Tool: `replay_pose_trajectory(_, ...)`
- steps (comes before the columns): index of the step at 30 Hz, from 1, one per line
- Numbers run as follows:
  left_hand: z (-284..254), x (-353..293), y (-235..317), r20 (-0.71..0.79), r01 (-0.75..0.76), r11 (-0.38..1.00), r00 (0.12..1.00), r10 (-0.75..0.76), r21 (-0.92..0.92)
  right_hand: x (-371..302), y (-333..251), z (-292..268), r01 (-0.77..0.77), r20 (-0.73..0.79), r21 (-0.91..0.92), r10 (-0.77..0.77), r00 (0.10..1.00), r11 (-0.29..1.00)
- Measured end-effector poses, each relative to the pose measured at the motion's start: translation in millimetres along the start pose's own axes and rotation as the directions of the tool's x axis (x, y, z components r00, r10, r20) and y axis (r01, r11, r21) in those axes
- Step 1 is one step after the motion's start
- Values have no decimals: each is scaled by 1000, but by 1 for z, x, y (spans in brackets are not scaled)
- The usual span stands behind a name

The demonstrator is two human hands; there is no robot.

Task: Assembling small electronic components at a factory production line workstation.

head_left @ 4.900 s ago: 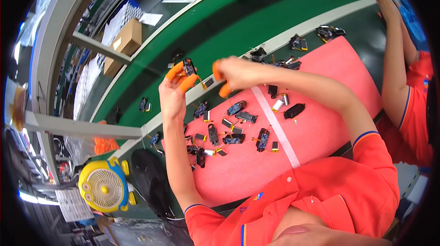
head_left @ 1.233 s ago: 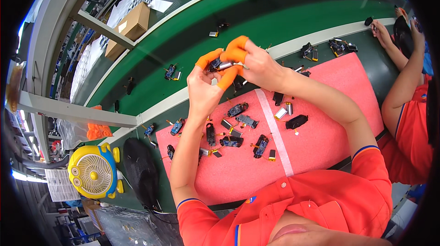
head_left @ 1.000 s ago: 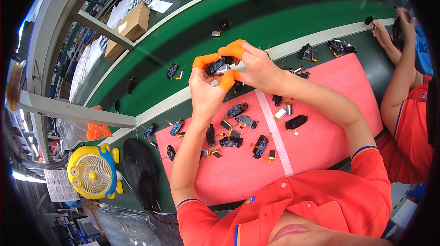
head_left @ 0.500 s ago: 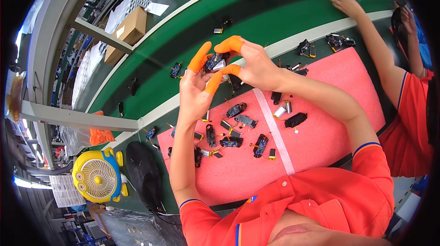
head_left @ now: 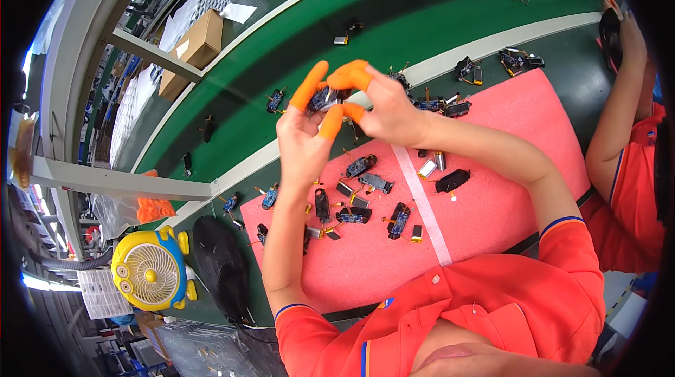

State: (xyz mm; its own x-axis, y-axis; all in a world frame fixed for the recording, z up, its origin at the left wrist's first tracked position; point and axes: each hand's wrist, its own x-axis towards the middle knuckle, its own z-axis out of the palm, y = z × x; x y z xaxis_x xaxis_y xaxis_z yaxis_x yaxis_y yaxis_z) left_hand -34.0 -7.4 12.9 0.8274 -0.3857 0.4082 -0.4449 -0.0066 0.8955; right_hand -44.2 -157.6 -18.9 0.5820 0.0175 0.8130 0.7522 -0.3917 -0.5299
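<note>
Green belt (head_left: 436, 15) curves along the far side of your bench (head_left: 573, 82), and the pink mat (head_left: 373, 264) lies nearer your body. Beside it, to your left, sits the yellow fan (head_left: 149, 275). Your right hand (head_left: 390, 110) and left hand (head_left: 302, 145), fingertips orange, meet beyond the mat, both pinching the small dark module (head_left: 325, 101) between them. Loose silver batteries (head_left: 427, 168) lie on the mat.

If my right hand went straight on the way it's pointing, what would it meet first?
Your right hand would first meet the circuit part, which it seems to hold at its fingertips; just beyond is your left hand, though depth is hard to judge from this one view.
</note>
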Motion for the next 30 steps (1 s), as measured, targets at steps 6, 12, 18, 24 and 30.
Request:
replay_pose_trajectory(6,-13,5,-7,192,-100,961,980,51,259,9,5,-12,-194,99,130,182,978,972)
replay_pose_trajectory(12,-7,3,-11,161,-185,839,980,117,513,29,26,-29,-481,324,136,420,848,866)
replay_pose_trajectory(18,-21,13,-14,17,-21,849,1000,14,528,75,117,-94,-362,288,-512,553,782,779)
replay_pose_trajectory(24,-10,7,-20,177,-151,778,983,52,609,64,221,-45,-100,311,-751,483,819,653)
replay_pose_trajectory(30,-16,2,-26,153,-256,491,958,241,833,80,120,-2,66,478,-606,296,827,793)
